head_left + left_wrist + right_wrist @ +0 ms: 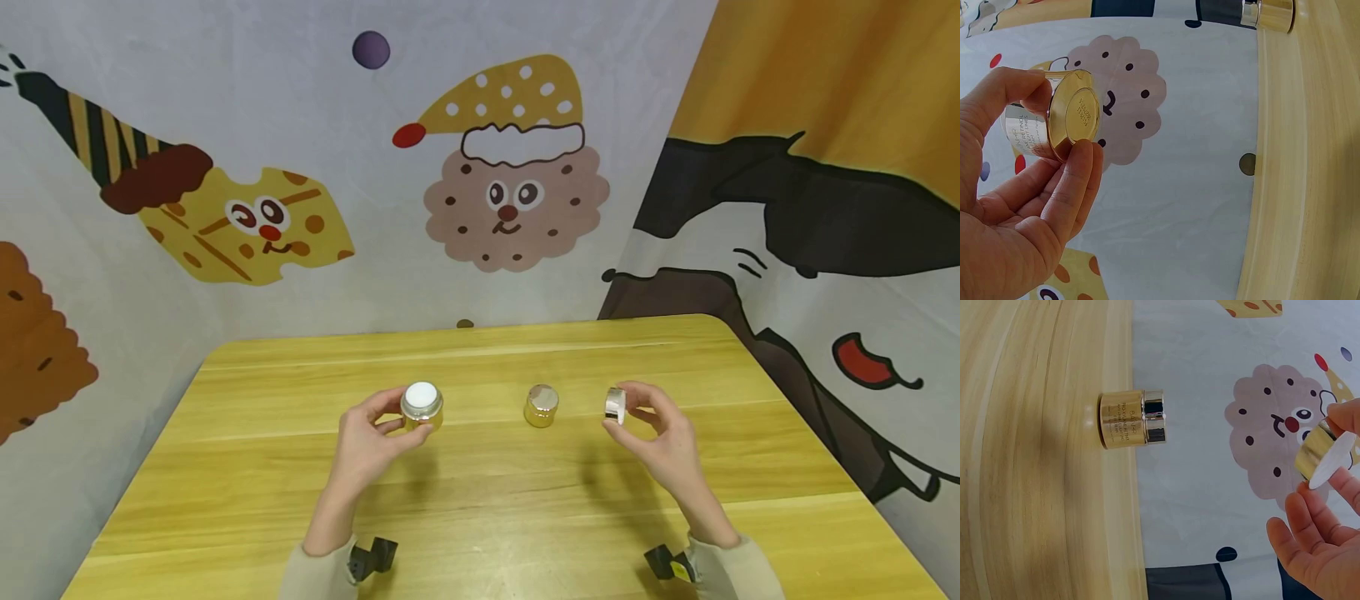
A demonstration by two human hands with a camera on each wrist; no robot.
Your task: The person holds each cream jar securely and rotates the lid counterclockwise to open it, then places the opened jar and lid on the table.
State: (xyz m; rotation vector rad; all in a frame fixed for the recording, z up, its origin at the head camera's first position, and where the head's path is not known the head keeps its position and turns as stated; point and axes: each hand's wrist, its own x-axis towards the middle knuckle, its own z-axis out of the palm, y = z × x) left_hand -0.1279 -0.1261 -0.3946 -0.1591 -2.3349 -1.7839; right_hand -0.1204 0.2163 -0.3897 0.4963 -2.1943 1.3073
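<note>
My left hand [365,446] grips a gold cosmetic cream jar [424,412] above the table, its lid off and a white surface showing at the top. Seen in the left wrist view, the jar [1075,119] turns its round gold base and a printed label toward the camera. My right hand [667,442] pinches a shiny gold lid [614,406] by its edge, tilted on its side. The lid's white inner face [1332,462] shows in the right wrist view. Between the hands, a second gold cream jar [541,408] stands upright on the table with its lid on.
The wooden table [495,517] has rounded far corners. Behind it hangs a cloth backdrop [390,300] printed with cartoon figures. Black wrist cameras [372,558] sit at both sleeves.
</note>
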